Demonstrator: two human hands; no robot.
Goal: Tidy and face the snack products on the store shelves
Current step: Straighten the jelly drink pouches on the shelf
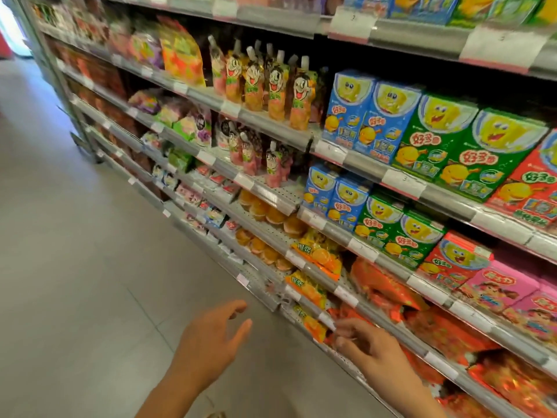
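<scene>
My right hand (pixel 367 348) reaches into a low shelf and its fingertips pinch the edge of a red-orange snack bag (pixel 346 319) beside an orange-yellow bag (pixel 313 325). My left hand (pixel 211 342) hovers over the aisle floor, fingers relaxed and holding nothing, a short way left of the shelf edge (pixel 262 292). Above the hands lie more orange-yellow jelly bags (pixel 319 256) and red-orange bags (pixel 382 286). Higher shelves carry blue boxes (pixel 358 116), green boxes (pixel 452 143) and red boxes (pixel 452 260) with a yellow cartoon figure.
Spouted drink pouches (pixel 271 82) stand in a row on an upper shelf. Pink boxes (pixel 500 289) sit at the right. Orange jelly cups (pixel 262 212) fill a middle shelf. The tiled aisle floor (pixel 75 251) stretches away on the left.
</scene>
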